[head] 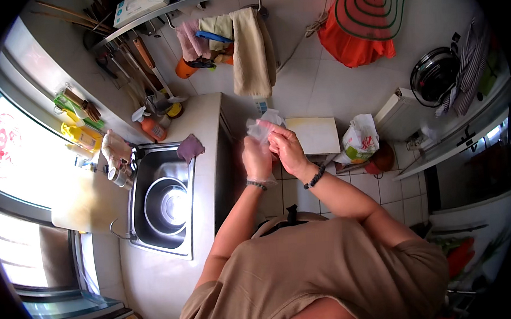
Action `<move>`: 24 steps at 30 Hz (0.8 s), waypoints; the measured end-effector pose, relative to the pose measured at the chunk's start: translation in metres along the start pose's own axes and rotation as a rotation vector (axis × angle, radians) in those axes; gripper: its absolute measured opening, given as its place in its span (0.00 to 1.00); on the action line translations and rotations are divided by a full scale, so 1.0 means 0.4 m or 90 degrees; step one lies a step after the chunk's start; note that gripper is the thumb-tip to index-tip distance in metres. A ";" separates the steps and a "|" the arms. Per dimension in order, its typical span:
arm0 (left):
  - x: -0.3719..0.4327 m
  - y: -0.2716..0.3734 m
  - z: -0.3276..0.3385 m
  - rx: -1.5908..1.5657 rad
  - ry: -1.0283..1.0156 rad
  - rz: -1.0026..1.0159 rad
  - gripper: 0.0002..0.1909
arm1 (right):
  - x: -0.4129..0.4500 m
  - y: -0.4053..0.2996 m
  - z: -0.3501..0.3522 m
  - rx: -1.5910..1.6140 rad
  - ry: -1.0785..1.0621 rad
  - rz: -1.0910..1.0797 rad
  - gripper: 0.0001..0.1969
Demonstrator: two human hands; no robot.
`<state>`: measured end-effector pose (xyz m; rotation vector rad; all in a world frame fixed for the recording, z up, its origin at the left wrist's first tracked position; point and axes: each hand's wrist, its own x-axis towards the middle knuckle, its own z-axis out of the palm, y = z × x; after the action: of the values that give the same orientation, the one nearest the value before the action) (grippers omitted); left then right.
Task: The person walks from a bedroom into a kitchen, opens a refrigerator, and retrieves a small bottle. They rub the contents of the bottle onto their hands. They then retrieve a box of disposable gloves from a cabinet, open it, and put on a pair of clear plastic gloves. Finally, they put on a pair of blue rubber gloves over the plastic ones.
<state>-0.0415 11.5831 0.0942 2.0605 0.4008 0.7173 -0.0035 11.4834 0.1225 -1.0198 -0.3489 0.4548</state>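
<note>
A thin clear plastic glove [266,127] sits over my left hand [257,161], its loose cuff bunched near the wrist beside a beaded bracelet. The bare fingers of my right hand [288,148] pinch the crumpled film at the glove's finger end. Both hands are close together in front of my body, at the right of the counter's edge. My left fingers are partly hidden by the film and by my right hand, so their pose is unclear. A dark beaded bracelet [314,176] circles my right wrist.
A steel sink [192,232] holding a metal basin [153,199] is set in the counter [157,277] at left. A purple cloth [191,148] drapes over its rim. Behind my hands is a small white-topped table [315,134], with a plastic bag [359,139] beside it. Towels [252,51] hang above.
</note>
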 end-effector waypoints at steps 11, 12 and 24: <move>-0.031 0.070 0.047 -0.142 -0.167 -0.011 0.17 | 0.009 -0.039 -0.010 -0.006 0.046 -0.167 0.14; -0.032 0.066 0.058 -0.144 -0.165 -0.011 0.17 | 0.000 -0.049 -0.011 -0.008 0.045 -0.168 0.14; -0.005 -0.025 0.121 -0.954 -0.501 0.007 0.20 | -0.073 -0.148 0.042 -0.813 -0.208 -0.578 0.21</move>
<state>-0.0130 11.5561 0.0641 0.7397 -0.5047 0.0246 -0.0247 11.4544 0.1802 -1.8339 -1.4269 -0.5479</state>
